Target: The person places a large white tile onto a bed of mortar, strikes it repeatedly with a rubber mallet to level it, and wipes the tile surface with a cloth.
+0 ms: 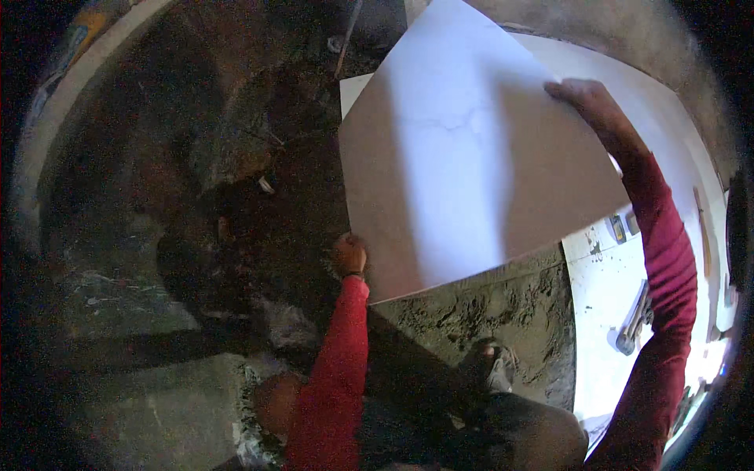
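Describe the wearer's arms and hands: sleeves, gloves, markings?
Left sleeve: long, red, reaching about the wrist. Right sleeve: darker red, creased, ending short of the wrist. Left hand and right hand: no gloves. No markings discernible on either sleeve.

No text, label, brand, number or sign can be read. On the tile (455,133), only faint veining is seen; on the small dark item (618,228) at the right, any marking is too small to be made out.
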The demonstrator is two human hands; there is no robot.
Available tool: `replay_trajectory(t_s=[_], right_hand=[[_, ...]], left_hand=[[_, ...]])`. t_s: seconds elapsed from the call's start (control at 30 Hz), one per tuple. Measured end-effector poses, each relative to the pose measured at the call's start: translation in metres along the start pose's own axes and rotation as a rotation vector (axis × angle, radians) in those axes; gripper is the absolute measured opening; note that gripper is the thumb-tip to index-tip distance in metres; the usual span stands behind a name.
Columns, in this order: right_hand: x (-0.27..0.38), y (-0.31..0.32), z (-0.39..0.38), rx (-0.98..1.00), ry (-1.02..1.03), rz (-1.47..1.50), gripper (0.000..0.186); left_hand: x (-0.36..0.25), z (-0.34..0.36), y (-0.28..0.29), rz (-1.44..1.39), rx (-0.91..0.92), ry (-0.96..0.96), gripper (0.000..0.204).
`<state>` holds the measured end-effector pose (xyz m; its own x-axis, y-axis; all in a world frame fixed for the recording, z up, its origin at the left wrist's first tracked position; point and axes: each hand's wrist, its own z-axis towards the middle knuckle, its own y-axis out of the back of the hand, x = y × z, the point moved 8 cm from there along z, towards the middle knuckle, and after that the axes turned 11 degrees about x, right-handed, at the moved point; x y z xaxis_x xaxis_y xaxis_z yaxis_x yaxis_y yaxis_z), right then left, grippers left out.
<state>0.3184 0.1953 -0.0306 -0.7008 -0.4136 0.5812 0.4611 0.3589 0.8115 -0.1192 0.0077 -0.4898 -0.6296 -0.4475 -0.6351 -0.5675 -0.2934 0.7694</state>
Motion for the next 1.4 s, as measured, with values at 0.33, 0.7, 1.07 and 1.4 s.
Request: replay_trajectory(t_s=[0.33, 0.7, 1.07, 1.4], right_hand=[[-0.209, -0.028, -0.049, -0.080, -0.172, -0.184, 0.034], [-0.304, -0.124, -0.088, -0.137, -0.434, 0.337, 0.037], [-0.392, -0.217, -0.075, 0.141, -0.446, 0.207, 0.034], [-0.378, -0.218, -0.077, 0.142, -0.348, -0.111, 0.038]], left_hand=[[-0.047, -0.006, 0.000, -0.164, -0.081, 0.027, 0.038], [0.028, 0.012, -0.014, 0.093, 0.022, 0.203, 0.037], [0.013, 0.003, 0.030, -0.005, -0.004, 0.197, 0.046], [-0.014, -0.004, 0.039, 0.103, 0.008, 0.257, 0.044]])
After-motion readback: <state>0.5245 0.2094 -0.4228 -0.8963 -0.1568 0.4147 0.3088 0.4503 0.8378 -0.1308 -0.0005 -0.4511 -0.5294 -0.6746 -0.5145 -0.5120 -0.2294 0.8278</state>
